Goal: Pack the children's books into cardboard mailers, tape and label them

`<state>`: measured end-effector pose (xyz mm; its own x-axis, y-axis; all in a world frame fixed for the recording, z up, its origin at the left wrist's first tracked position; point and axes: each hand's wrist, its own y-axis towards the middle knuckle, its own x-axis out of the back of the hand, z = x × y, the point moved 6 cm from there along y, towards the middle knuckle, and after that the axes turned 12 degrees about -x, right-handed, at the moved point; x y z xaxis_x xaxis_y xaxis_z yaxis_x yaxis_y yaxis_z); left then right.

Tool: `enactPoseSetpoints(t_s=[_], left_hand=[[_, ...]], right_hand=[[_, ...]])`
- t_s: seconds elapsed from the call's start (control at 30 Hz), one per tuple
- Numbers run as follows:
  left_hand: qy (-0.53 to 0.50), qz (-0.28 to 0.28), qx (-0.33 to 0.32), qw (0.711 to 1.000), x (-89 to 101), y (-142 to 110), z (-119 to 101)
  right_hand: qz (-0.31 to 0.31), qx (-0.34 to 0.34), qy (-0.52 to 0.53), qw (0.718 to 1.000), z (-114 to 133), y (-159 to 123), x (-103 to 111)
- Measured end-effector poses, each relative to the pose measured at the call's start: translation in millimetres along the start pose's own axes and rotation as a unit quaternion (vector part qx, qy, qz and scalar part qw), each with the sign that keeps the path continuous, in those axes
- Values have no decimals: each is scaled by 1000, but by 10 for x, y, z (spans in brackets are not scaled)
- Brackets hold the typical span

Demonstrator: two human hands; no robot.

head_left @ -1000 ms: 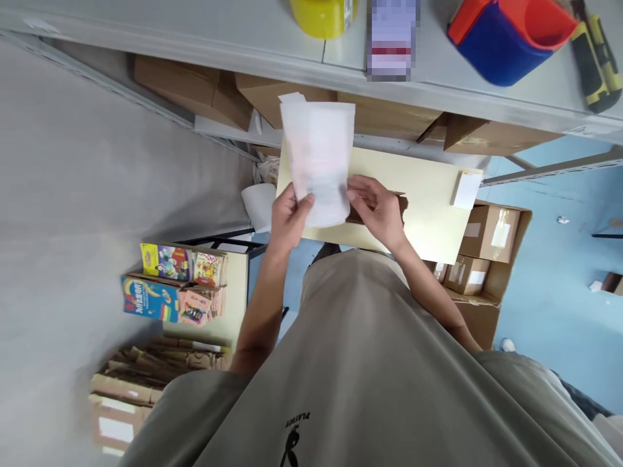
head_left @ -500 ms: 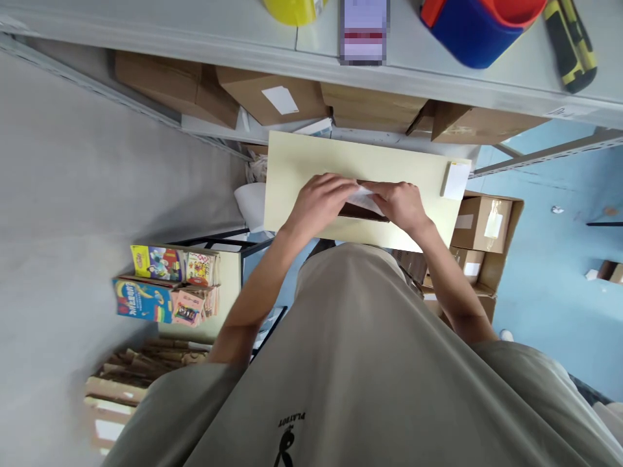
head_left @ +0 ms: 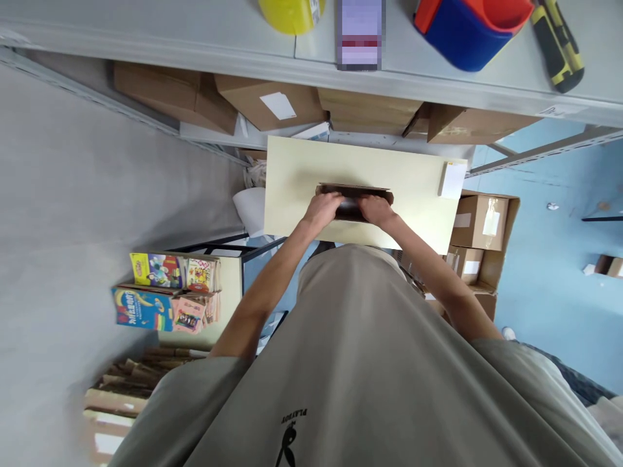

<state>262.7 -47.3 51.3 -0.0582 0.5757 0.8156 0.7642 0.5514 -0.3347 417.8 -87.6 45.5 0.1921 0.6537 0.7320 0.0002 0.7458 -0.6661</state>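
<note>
An open brown cardboard box [head_left: 353, 189], small and narrow with a dark inside, rests on a cream tabletop [head_left: 287, 168] in front of my body. Inside it a thin whitish, see-through sheet [head_left: 349, 205] shows between my hands; whether it is plastic or paper I cannot tell. My left hand [head_left: 324, 209] reaches in over the left part of the box, fingers bent together on the sheet. Over the right part, my right hand [head_left: 376, 209] has its fingers curled inward on the sheet too. The fingertips of both are partly hidden within the box.
A white pad [head_left: 452, 179] lies at the table's right end. Above the far edge runs a grey shelf [head_left: 195, 48] bearing yellow tape [head_left: 292, 14], a blue-red holder [head_left: 472, 32] and a box cutter [head_left: 558, 48]. Book stacks [head_left: 160, 292] stand left, cartons [head_left: 481, 224] right.
Both hands have moved down and slightly left, from holding the whitish sheet above the box to reaching inside it. The sheet now sits lower, and more of the box's rim shows.
</note>
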Motion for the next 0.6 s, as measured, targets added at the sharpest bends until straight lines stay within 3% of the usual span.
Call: enactPoseSetpoints(t_s=[0.1,0.23,0.33,0.43,0.6], left_hand=[[-36,-57,2,998,23,-121,75],[-69,-218,39,973,146,-460,304],[-107,-295,89,945,118,-666,506],[-184,-281,109,936,-38,-690,594],[-215,-215,44,952,-164,-550,412]], right_hand=[[-37,8,56,998,-139,-90,-9],[-150,30,200,968,-548,-420,59],[-250,-61,287,923,-1022,-640,48],[-247,-121,346,897,-1273,-676,-102],[-172,-35,426,888,-1034,-526,-296]])
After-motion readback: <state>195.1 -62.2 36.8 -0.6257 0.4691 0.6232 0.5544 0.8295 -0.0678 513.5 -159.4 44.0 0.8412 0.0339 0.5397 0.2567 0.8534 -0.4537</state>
